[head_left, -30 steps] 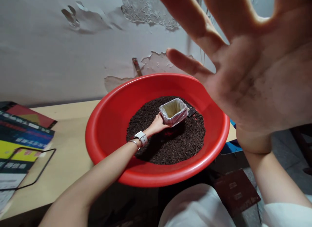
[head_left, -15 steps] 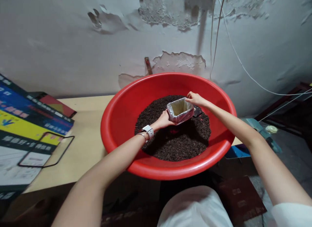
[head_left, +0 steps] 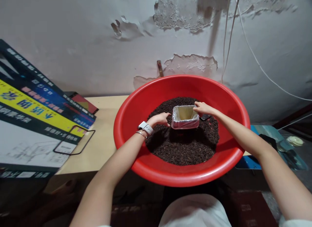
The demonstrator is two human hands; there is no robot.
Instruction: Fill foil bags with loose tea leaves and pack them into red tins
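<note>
A large red basin (head_left: pixel 136 106) holds a bed of dark loose granules (head_left: pixel 185 149). A small square box lined with a clear plastic bag (head_left: pixel 184 118) stands upright in the middle of them, its mouth open upward. My right hand (head_left: pixel 203 108) pinches the bag's rim at the box's right rear corner. My left hand (head_left: pixel 159 119), with a white watch and a bangle on the wrist, hovers just left of the box. Its fingers are loosely spread and a small gap separates them from the box.
The basin overhangs the right end of a light wooden table (head_left: pixel 104 123). Printed cardboard boxes (head_left: pixel 36 123) and a black wire loop (head_left: pixel 73 142) lie at the left. White cables (head_left: pixel 243 38) hang on the peeling wall. A small dark object (head_left: pixel 206 116) lies in the granules by my right hand.
My right hand dropped from in front of the camera onto the box rim. My left hand let go of the box's side. The tilted box now stands level.
</note>
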